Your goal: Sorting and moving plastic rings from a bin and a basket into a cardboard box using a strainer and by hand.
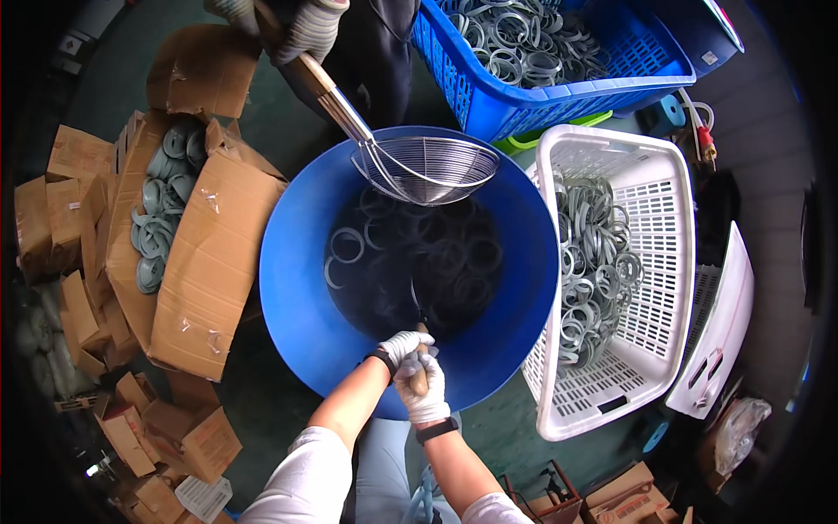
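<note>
Both my hands wear pale gloves and are closed round one wooden handle (420, 381). My left hand (404, 346) grips it farther out, and my right hand (422, 389) grips nearer my body. The handle slopes into a round blue tub (292, 288), and the tool's head is hidden in dark liquid (384, 297). Grey rings (347, 245) show at the surface, several only faintly. Over the far side of the tub, a co-worker's gloved hands (312, 31) hold a wire strainer (428, 170) by its wooden handle; its basket looks empty.
To the right stands a white slotted basket (659, 262) with grey rings (594, 271). Behind it, a blue crate (489, 109) holds more rings. An opened cardboard box (205, 262) with grey rings is left of the tub, with smaller cartons (196, 428) around it.
</note>
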Available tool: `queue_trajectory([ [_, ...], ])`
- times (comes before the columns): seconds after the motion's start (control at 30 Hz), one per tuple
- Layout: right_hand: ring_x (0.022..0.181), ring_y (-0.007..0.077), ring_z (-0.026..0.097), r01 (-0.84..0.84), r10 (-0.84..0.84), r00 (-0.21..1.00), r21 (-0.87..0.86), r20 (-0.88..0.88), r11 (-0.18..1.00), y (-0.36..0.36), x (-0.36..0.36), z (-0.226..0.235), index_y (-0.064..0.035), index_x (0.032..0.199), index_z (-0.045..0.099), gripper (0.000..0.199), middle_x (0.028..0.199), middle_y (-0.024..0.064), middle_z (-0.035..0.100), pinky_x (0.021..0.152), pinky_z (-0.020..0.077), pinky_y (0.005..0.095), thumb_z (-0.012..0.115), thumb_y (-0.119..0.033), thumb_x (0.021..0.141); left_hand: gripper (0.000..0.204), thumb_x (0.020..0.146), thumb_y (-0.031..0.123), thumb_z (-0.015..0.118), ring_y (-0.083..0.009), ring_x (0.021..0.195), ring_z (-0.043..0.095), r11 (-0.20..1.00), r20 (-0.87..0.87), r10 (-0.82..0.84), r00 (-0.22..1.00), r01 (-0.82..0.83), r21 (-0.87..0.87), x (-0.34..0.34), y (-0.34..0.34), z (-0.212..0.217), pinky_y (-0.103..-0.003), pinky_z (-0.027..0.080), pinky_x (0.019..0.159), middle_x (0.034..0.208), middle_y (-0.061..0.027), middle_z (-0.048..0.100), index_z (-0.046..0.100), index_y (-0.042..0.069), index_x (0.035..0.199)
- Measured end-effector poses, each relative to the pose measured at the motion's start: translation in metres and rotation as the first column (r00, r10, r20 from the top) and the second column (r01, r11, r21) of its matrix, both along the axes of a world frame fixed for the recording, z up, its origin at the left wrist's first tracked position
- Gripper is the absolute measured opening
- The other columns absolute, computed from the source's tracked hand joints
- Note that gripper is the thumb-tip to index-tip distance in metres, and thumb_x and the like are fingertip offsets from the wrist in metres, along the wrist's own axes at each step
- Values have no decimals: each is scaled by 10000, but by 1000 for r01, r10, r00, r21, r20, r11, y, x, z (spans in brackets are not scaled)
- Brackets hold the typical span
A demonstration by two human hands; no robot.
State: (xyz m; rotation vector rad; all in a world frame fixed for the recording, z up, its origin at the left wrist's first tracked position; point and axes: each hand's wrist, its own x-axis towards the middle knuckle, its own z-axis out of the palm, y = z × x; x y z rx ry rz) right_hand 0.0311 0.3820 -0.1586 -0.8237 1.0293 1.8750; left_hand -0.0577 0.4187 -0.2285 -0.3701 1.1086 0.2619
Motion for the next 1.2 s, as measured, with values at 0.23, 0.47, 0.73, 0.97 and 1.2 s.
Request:
queue_trajectory([
  [0.23, 531, 177, 520, -571, 550, 770, -36, 323, 820, 33, -3, -42, -27, 909, 489, 89, 665, 59, 518, 482, 470, 277, 520, -58, 831, 308, 851, 263, 549, -181, 822, 600, 969, 108, 246, 963, -248, 6, -2, 20, -36, -305, 506, 723, 848, -69, 607, 567, 17, 1035],
  [0.47, 582, 200, 581, -896, 743, 310, -81, 593, 438, 66, 0, -72, -34, 1028, 511, 248, 793, 84, 586, 492, 499, 308, 559, -21, 785, 182, 804, 226, 649, -185, 730, 590, 952, 52, 298, 953, -301, 53, 2, 41, -78, -319, 484, 678, 757, -35, 587, 559, 77, 856],
  [0.73, 809, 212, 596, -992, 698, 8, -82, 716, 95, 67, -13, -93, -8, 1214, 426, 506, 968, 93, 587, 729, 500, 314, 621, -45, 749, 198, 771, 205, 672, -197, 660, 567, 856, -76, 482, 873, -450, 254, -21, 33, -87, -358, 481, 640, 697, -34, 549, 530, 84, 836],
  [0.97, 707, 185, 597, -997, 763, 76, 45, 642, 62, 53, -27, -49, -16, 1175, 433, 479, 882, 77, 589, 623, 505, 301, 632, -63, 742, 197, 787, 176, 652, -207, 640, 572, 851, -165, 488, 857, -426, 307, -36, 6, -60, -362, 490, 629, 694, -41, 545, 510, 75, 878],
  [1.2, 569, 173, 562, -990, 776, 140, 116, 615, 86, 26, -13, 4, -86, 1155, 418, 430, 749, 59, 548, 521, 498, 307, 613, -63, 772, 229, 782, 163, 671, -211, 609, 582, 848, -217, 483, 849, -390, 359, -25, -22, -17, -353, 502, 574, 697, -59, 551, 499, 64, 898],
])
